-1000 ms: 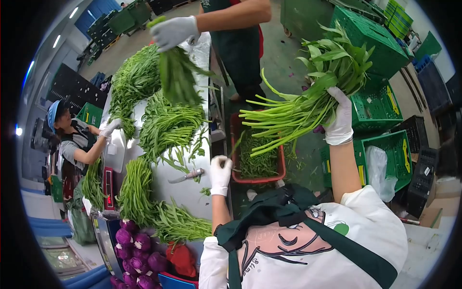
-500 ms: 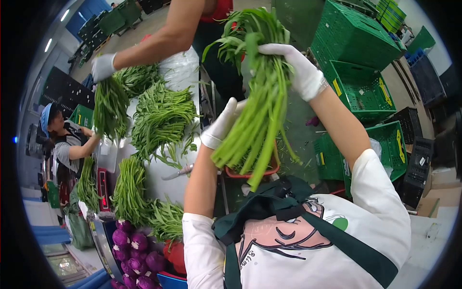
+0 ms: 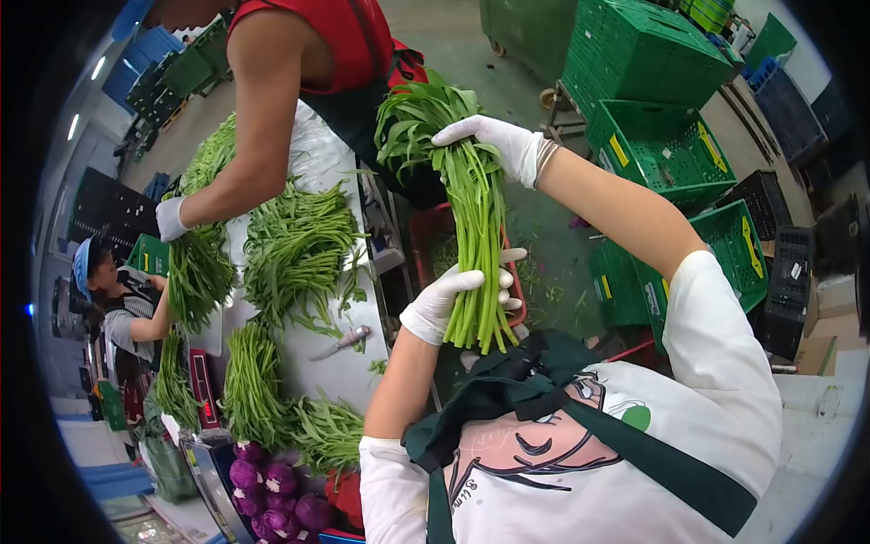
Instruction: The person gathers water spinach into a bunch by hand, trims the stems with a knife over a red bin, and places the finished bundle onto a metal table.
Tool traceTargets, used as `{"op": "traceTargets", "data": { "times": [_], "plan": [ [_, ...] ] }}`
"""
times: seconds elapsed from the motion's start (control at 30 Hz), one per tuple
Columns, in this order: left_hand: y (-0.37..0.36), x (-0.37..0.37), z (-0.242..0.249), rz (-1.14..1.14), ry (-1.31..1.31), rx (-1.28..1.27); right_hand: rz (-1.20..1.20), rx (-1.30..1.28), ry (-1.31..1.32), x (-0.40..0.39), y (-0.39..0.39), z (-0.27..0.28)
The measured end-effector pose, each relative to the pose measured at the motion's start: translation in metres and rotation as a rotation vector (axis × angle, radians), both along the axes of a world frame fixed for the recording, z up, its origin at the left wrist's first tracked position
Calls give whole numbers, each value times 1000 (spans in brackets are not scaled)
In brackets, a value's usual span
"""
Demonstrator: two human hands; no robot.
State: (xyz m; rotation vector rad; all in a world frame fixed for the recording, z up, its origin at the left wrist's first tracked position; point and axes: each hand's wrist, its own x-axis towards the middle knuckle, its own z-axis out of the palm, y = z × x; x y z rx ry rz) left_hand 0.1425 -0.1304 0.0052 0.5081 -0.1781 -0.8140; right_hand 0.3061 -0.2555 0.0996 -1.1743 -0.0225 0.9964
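A long bunch of leafy green stems (image 3: 473, 218) hangs between my two gloved hands, leaves at the top and cut ends toward me. My right hand (image 3: 494, 145) is closed round the leafy upper part. Lower down, my left hand (image 3: 462, 295) wraps the stems near their cut ends, its fingertips showing on the far side. Behind the bunch is a red crate (image 3: 424, 238) with green scraps in it. To the left, a large pile of greens (image 3: 299, 245) lies on the metal table (image 3: 313, 363), near a knife (image 3: 343, 343).
A co-worker in a red top (image 3: 340, 45) leans over the table, a gloved hand (image 3: 170, 218) at another bunch. A second person (image 3: 127, 304) stands far left. Purple vegetables (image 3: 272, 490) lie at the lower left. Green crates (image 3: 666, 150) stand at the right.
The bunch has swung more upright and lower. My left hand has moved from beside it to around the stems. The co-worker has leaned further in over the table.
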Motion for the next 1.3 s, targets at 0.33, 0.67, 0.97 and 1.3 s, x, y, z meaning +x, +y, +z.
{"op": "traceTargets", "data": {
  "times": [0.33, 0.67, 0.97, 1.3],
  "plan": [
    [-1, -5, 12, 97, -135, 750, -87, -16, -3, -1, -12, -23],
    [5, -9, -93, 38, 404, 178, -226, 50, 185, -24, -132, -153],
    [-4, 12, -167, 66, 890, 63, -351, -348, 197, -138, -164, -266],
    [-40, -2, -144, 516, 628, 116, -165, -115, 207, -159, -95, -222]
  ]
}}
